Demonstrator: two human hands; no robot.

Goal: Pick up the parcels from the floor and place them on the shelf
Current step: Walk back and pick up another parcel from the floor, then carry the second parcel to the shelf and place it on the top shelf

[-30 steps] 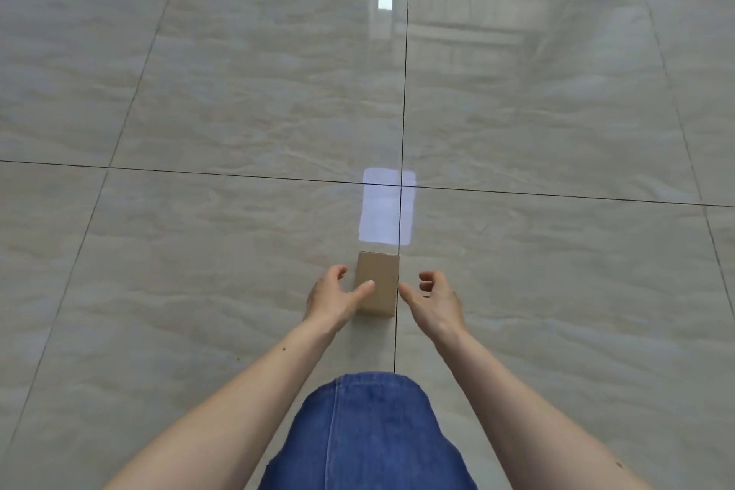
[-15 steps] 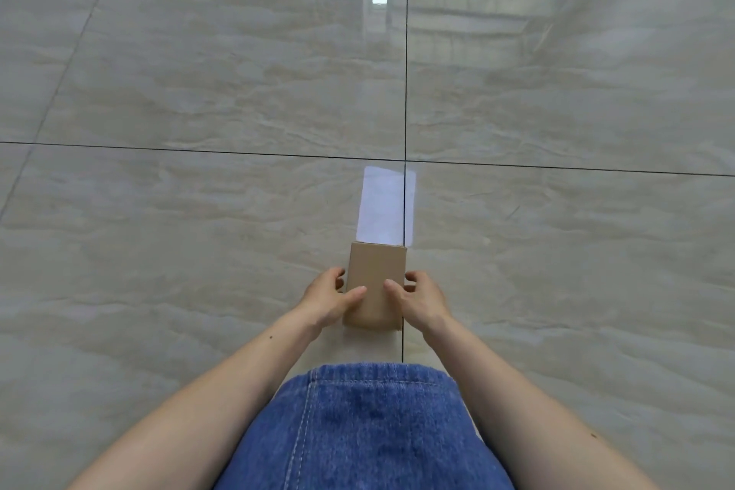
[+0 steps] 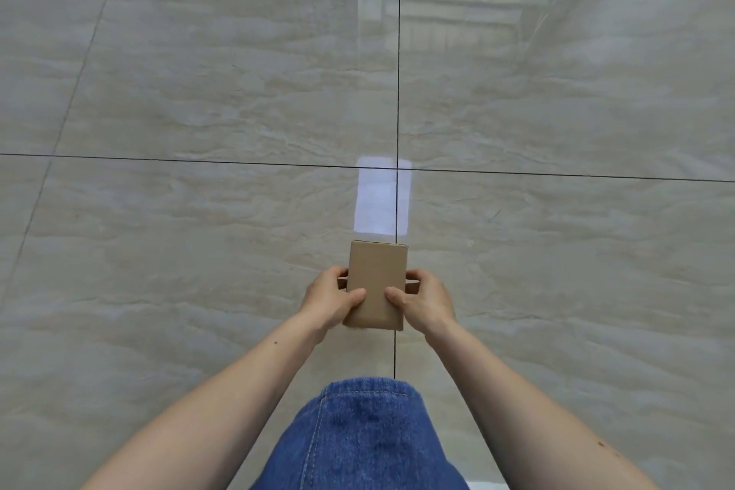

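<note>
A small brown cardboard parcel (image 3: 377, 278) is held between both hands just ahead of my knee, above the glossy floor. My left hand (image 3: 331, 300) grips its left side, thumb lying on the top face. My right hand (image 3: 427, 300) grips the right side the same way. Side flaps of the parcel stick out a little past my fingers. No shelf is in view.
Large shiny beige floor tiles (image 3: 199, 99) with dark grout lines spread all around, with a bright reflected patch (image 3: 380, 197) just beyond the parcel. My denim-clad knee (image 3: 366, 434) fills the bottom centre.
A second ago my hands were open on either side of the parcel on the floor. They closed on it, and it now looks lifted slightly toward me.
</note>
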